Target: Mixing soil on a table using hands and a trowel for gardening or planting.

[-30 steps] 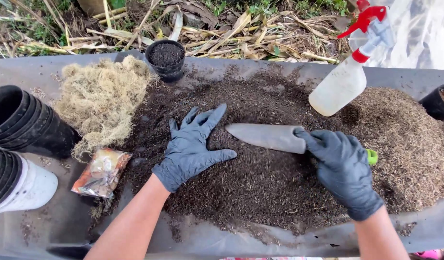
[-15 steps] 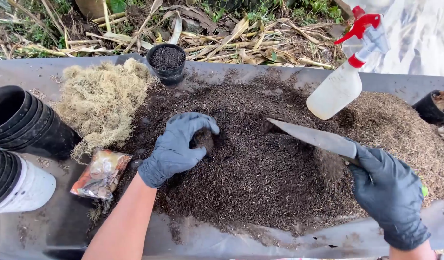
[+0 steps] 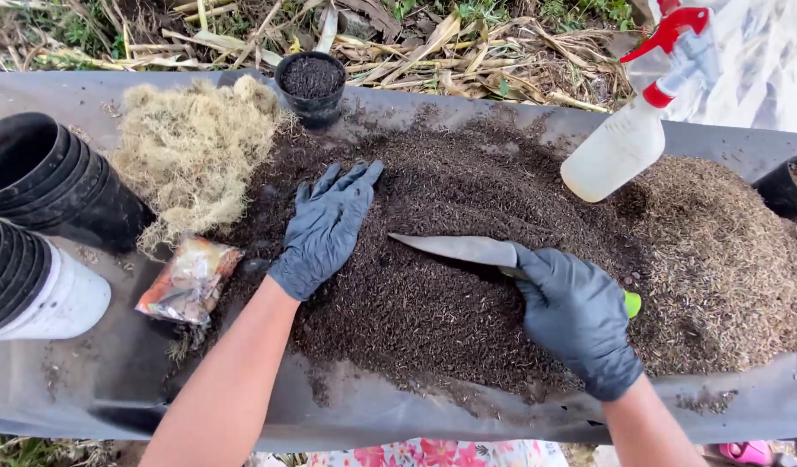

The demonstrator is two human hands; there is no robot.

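One trowel (image 3: 455, 249), two gloved hands (image 3: 325, 229)

Both hands, left hand (image 3: 328, 227) and right hand (image 3: 577, 317), wear matt dark rubbery gloves. The trowel (image 3: 457, 249) blade looks like dull grey metal. The soil mix (image 3: 468, 259) is coarse and crumbly; upper left, the moss (image 3: 191, 151) is dry and stringy. The spray bottle (image 3: 628, 138) is cloudy plastic, and the packet (image 3: 189, 279) is shiny foil.

A metal trowel (image 3: 455, 249) with a grey pointed blade lies nearly flat on the dark soil heap (image 3: 433, 294), tip pointing left, its green handle end just showing. The soil is loose, grainy and dark brown, spread wide over the middle of the black-covered table (image 3: 347, 406).
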